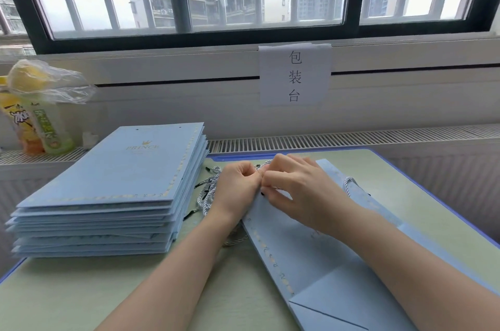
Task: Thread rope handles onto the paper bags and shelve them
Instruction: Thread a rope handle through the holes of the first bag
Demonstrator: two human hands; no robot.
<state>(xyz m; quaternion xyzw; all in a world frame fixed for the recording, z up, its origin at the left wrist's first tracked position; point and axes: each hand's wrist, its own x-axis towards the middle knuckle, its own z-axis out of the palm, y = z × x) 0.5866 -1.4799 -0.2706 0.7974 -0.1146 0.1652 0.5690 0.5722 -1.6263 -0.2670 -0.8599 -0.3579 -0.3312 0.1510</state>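
While both of our hands meet at the top edge of a flat pale-blue paper bag (319,271) lying at five o'clock on the pale green table (81,295), we work a twisted white-and-grey rope handle (209,190) toward its punched hole. Our left hand (238,187) is curled tight, seemingly pinching the rope's end; our right hand (295,190) pinches the bag's rim with bent fingers, steadying it. A loop of already threaded rope (349,184) shows at three o'clock of the hands. To do this step well, we judge, the stiff black tip should go in straight while the rim is held taut, then be drawn through evenly. At nine o'clock waits a stack of flat pale-blue paper bags (113,184), with loose rope handles just beside it. The hole itself and the rope's tip are hidden behind our knuckles, so we cannot tell whether the tip has entered. No shelf is in view; the bag's bottom is cut off.
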